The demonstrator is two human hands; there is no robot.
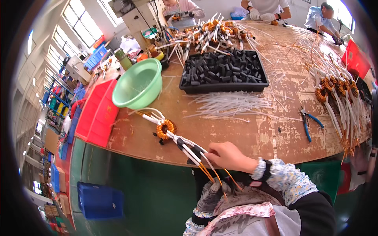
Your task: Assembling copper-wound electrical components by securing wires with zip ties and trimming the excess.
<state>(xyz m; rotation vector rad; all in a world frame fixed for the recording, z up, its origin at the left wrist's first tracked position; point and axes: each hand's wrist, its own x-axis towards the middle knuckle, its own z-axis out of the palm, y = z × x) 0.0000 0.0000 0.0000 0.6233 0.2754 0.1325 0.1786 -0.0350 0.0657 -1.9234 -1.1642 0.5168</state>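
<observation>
A toroidal coil (165,128) wound with copper-coloured wire lies near the table's front edge. Its white-sleeved leads (188,150) run toward me, with black sleeves on them. My left hand (208,197), in a grey glove, is closed around the bare copper ends of the leads below the edge. Bare and bent at the wrist, my right hand (229,156) has its fingers closed at one white-sleeved lead; the fingertips are partly hidden. Beyond my hands lie loose white tubes (232,105) and a black tray (224,87) full of short black sleeves.
A green basin (138,84) and a red bin (95,114) stand at the left. Blue-handled pliers (306,125) lie at the right, beside a bundle of finished-looking coils (330,84). More coils (212,31) are heaped at the back, where other people work. A blue bin (100,200) is below left.
</observation>
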